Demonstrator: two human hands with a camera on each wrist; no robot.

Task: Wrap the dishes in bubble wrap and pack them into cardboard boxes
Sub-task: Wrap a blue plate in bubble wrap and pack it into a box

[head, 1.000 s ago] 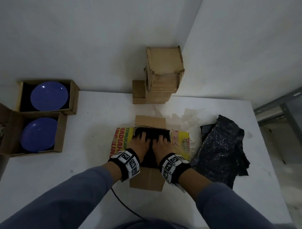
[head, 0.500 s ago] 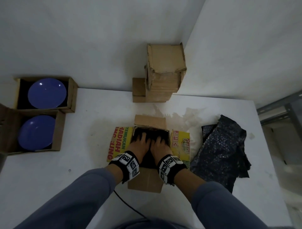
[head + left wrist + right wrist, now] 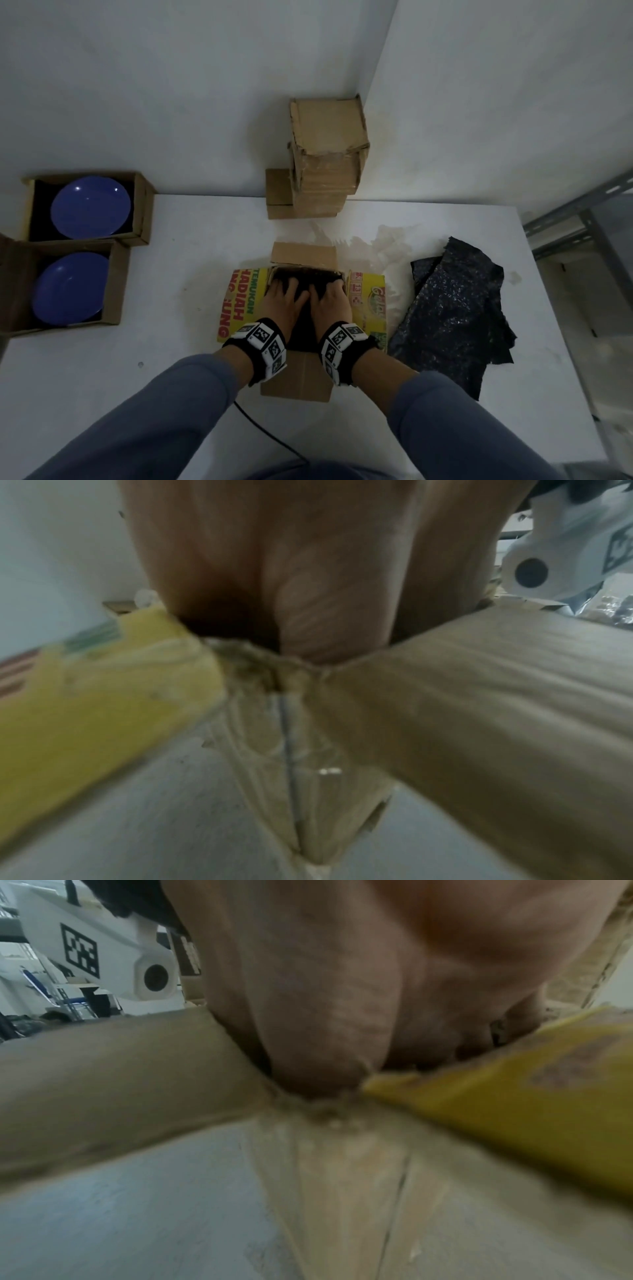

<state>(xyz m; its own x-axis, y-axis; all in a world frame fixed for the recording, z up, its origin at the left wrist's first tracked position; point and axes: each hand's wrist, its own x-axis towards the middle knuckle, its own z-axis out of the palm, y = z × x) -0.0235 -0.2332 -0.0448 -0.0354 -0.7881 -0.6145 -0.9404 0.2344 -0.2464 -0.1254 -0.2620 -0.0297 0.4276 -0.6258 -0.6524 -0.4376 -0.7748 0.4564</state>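
head overhead, wrists close, sharing box (image 3: 368,301)

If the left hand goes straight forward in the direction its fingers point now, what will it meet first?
Probably the far wall of the open cardboard box. The left hand lies flat on the black wrapped bundle inside, fingers pointing away from the person; the gap to that wall is unclear.

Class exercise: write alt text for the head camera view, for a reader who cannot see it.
Both hands, left hand and right hand, press a dark wrapped bundle down into an open cardboard box on a white table. Two blue plates sit in boxes at left.
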